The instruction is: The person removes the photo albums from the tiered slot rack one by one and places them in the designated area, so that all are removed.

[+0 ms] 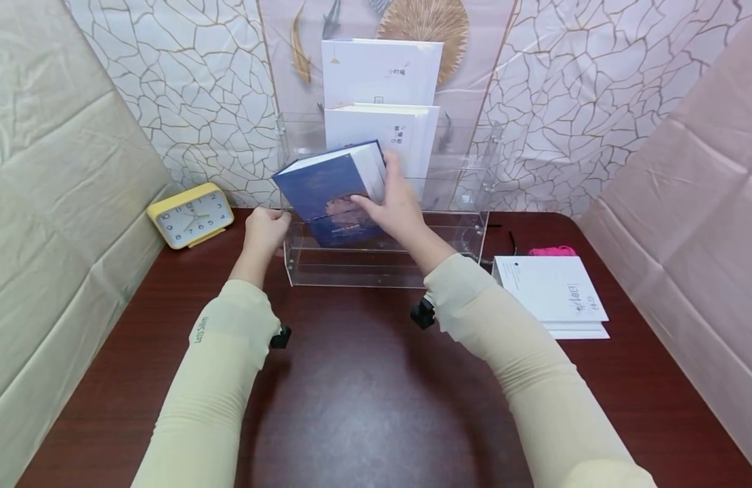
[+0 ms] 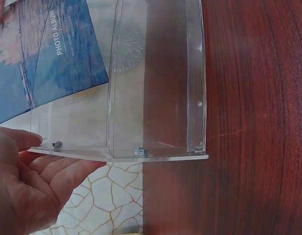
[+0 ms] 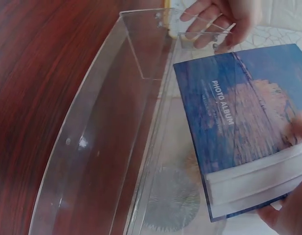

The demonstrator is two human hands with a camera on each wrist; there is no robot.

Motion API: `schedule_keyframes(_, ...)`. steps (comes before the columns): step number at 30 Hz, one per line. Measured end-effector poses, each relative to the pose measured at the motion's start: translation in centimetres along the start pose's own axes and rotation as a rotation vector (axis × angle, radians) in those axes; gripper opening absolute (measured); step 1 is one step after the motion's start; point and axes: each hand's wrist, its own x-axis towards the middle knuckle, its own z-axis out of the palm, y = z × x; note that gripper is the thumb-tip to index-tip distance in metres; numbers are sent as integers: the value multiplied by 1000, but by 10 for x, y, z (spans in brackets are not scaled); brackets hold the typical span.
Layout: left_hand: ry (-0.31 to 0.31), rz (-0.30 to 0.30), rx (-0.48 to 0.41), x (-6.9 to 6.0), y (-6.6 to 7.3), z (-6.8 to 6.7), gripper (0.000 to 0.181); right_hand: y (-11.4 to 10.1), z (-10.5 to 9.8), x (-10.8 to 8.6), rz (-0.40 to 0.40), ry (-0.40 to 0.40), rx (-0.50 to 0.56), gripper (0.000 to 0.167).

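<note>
My right hand (image 1: 398, 203) grips a blue photo album (image 1: 330, 196) by its white-banded side, thumb on the cover. The album is tilted over the clear acrylic rack (image 1: 376, 266), partly within its middle tier as far as I can tell. At the rack's left side panel, my left hand (image 1: 265, 234) pinches the edge, thumb inside and fingers outside in the left wrist view. Behind the album, a white album (image 1: 376, 122) stands in the rack, and a taller white album (image 1: 376, 64) rises at the back. Their lower parts are hidden.
A yellow alarm clock (image 1: 193, 215) stands left of the rack. On the right lie stacked white albums (image 1: 553, 288), with a bright pink item (image 1: 553, 251) behind them. Fabric walls border the dark red wooden table (image 1: 351, 407).
</note>
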Motion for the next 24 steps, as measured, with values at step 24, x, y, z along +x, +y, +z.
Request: schedule_keyframes(24, -15, -16, -30, 1, 0, 0, 40, 11, -26, 6, 44, 70, 177, 72)
